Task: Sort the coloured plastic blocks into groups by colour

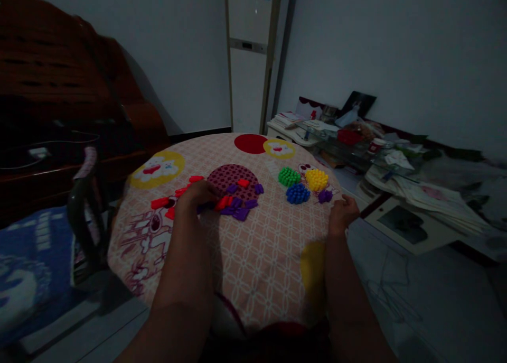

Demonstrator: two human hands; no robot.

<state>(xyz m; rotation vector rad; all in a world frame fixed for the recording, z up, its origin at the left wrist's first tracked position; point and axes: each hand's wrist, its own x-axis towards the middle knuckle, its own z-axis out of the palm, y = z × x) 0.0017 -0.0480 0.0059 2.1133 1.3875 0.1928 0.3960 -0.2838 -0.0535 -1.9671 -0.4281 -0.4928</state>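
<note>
My left hand (198,195) reaches over the left half of the round table, beside a loose pile of red plastic pieces (224,202) and purple plastic pieces (240,213). Its fingers are bent downward at the pile's edge, and what they pinch is hidden. More red pieces (160,203) lie left of that hand. At the table's right edge my right hand (344,212) has its fingers curled together; their contents cannot be made out. Nearest to it is a small purple cluster (325,196). Beyond sit a yellow cluster (317,179), a blue cluster (298,194) and a green cluster (289,176) of knobbly pieces.
A patterned pink tablecloth (261,268) covers the table. To the right, a low cabinet (412,223) carries papers and clutter. A wooden bench (51,88) stands at the left, near a chair with a blue cover (35,257). A tall white unit (249,83) stands behind.
</note>
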